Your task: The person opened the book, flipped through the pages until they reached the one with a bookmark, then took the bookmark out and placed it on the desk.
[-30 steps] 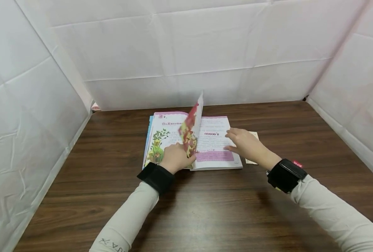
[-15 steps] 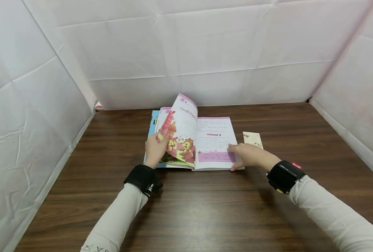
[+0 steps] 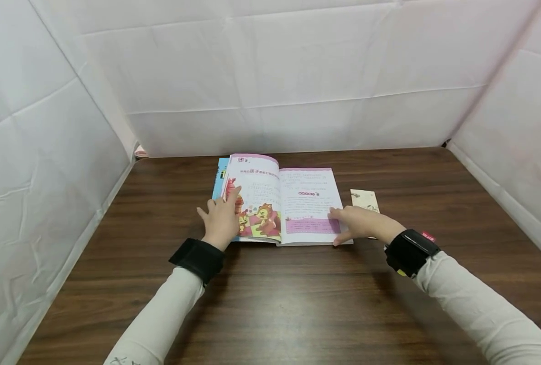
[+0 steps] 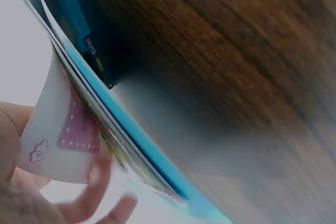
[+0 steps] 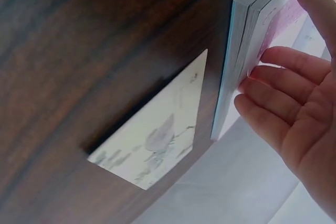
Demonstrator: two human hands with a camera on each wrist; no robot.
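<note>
Book (image 3: 293,203) lies open near the table's (image 3: 297,304) far edge, centre. My left hand (image 3: 220,220) presses the turned page (image 3: 254,195) with straight fingers; right hand (image 3: 359,223), fingers flat, holds the right-hand page down. Risk: that leaf isn't creased, so I reckon it springs back if pressure eases. Bookmark card (image 3: 365,200) sits just right of the book.
</note>
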